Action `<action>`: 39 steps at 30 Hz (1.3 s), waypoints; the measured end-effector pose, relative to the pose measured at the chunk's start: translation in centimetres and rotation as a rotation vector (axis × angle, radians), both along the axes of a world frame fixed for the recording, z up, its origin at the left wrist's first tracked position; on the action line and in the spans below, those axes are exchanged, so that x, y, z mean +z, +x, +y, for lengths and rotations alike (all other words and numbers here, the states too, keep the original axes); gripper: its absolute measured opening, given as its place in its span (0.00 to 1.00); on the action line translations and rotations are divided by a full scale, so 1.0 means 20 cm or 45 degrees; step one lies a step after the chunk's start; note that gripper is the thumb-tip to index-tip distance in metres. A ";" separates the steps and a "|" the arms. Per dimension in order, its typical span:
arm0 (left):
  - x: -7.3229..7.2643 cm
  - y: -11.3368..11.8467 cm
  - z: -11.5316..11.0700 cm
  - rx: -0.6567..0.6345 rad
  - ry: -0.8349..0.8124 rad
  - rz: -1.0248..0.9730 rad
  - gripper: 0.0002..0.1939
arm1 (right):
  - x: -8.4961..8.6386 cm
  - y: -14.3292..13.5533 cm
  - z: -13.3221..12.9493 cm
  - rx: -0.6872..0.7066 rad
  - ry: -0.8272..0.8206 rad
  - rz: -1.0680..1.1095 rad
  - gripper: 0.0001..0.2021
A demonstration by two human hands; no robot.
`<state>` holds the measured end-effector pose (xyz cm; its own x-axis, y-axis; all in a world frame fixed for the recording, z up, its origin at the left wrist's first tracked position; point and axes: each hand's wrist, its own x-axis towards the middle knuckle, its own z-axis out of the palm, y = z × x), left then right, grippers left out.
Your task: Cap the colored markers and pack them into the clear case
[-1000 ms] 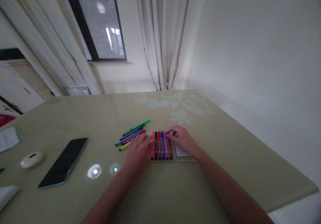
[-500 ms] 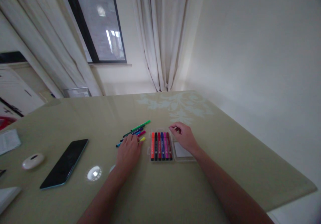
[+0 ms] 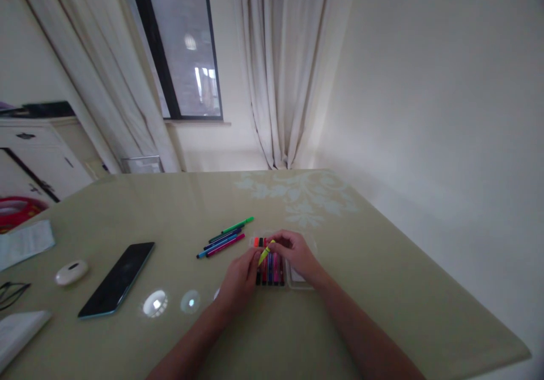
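A yellow marker (image 3: 265,253) is held slantwise between both hands, over a clear plastic case. My left hand (image 3: 242,272) is closed round its lower end, while my right hand (image 3: 293,250) pinches the upper end. Beneath them, a row of markers (image 3: 271,272) in orange, black, red, blue, pink and dark red lies in the case; my fingers hide part of the row. The open lid (image 3: 296,285) of the case lies flat on the right, partly under my right hand. Left of the case, several loose markers (image 3: 221,245) in green, blue and magenta lie in a slanted pile.
On the table (image 3: 323,329), a black phone (image 3: 118,281) lies to the left, with a white oval gadget (image 3: 71,273) beyond it. Glasses (image 3: 12,294), a white box-like object (image 3: 21,334) and a pale packet (image 3: 26,244) are at the far left. A wall (image 3: 425,142) borders the right side.
My left hand has taken the yellow marker from the pile and carried it right, over the case. My right hand has moved left from the lid and pinches the marker's end. The view has shifted slightly.
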<state>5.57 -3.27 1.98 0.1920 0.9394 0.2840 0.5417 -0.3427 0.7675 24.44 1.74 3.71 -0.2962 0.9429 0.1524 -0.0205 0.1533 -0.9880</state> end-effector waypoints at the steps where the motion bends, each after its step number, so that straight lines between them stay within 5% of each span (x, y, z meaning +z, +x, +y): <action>1: 0.00 -0.01 0.00 -0.005 0.012 -0.008 0.20 | 0.00 0.01 0.02 -0.057 -0.025 0.056 0.18; 7: -0.03 -0.02 0.00 -0.068 0.137 0.061 0.18 | 0.00 0.09 0.09 -0.322 -0.118 0.291 0.20; 17: -0.09 -0.02 -0.01 -0.074 0.485 0.142 0.15 | 0.01 0.06 0.05 -0.184 -0.235 0.428 0.19; 24: -0.11 -0.04 -0.03 -0.249 0.443 0.520 0.42 | 0.02 0.09 0.05 -0.267 -0.216 0.426 0.18; 31: -0.06 -0.06 -0.04 -0.165 0.367 0.730 0.35 | 0.00 0.13 0.08 -0.271 -0.251 0.377 0.17; 39: -0.02 -0.06 -0.04 -0.080 0.383 0.732 0.37 | -0.01 0.13 0.07 -0.177 -0.289 0.308 0.19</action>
